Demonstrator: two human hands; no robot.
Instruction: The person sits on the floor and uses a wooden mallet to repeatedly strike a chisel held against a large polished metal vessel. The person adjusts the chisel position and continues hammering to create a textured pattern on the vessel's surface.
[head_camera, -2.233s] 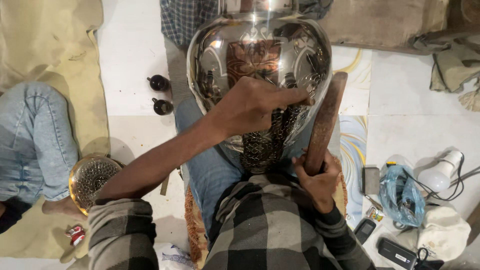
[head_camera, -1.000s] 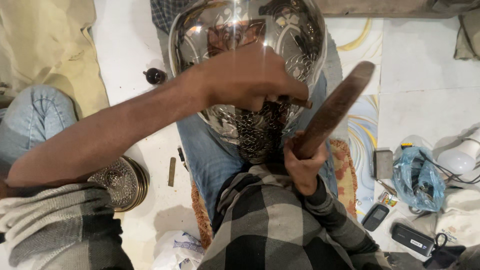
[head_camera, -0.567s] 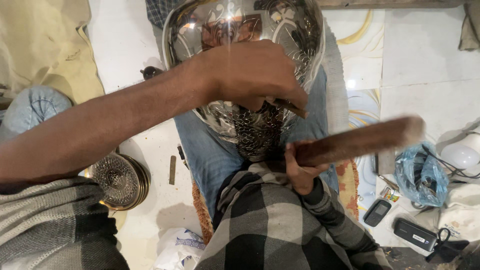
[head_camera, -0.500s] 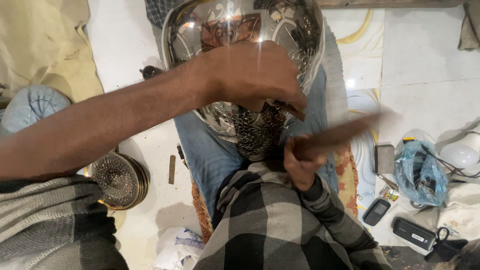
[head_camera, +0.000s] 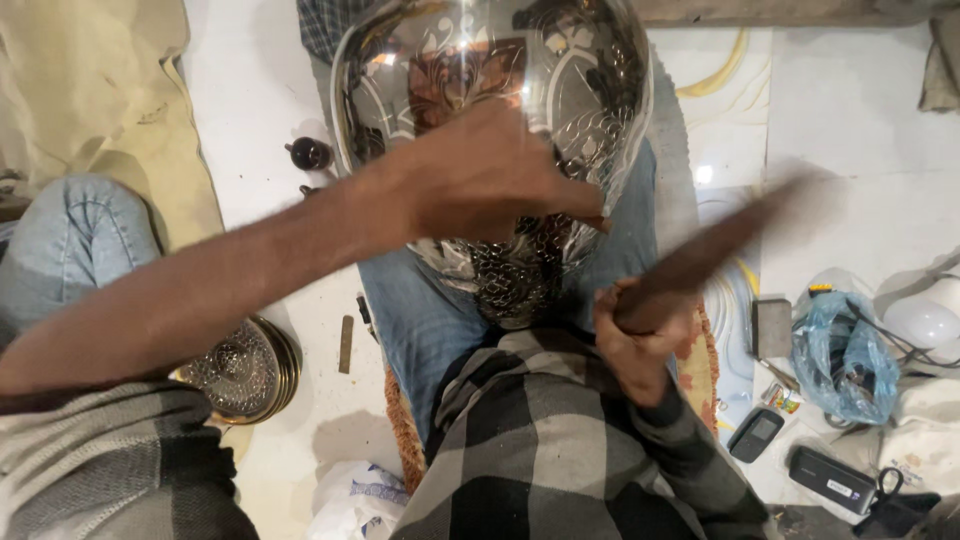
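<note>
White tiled floor (head_camera: 250, 110), left hand (head_camera: 480, 180) pinching something hidden against engraved metal vessel (head_camera: 500, 90), right hand (head_camera: 635, 335) fisted around motion-blurred wooden mallet (head_camera: 720, 250)

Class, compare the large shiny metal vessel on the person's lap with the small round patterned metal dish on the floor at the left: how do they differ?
The metal vessel is far larger than the small dish. The vessel rests on the person's lap under the left hand; the dish lies on the floor, untouched. The vessel looks silver and mirror-bright; the dish has a golden rim. Both carry fine engraved patterns.
</note>
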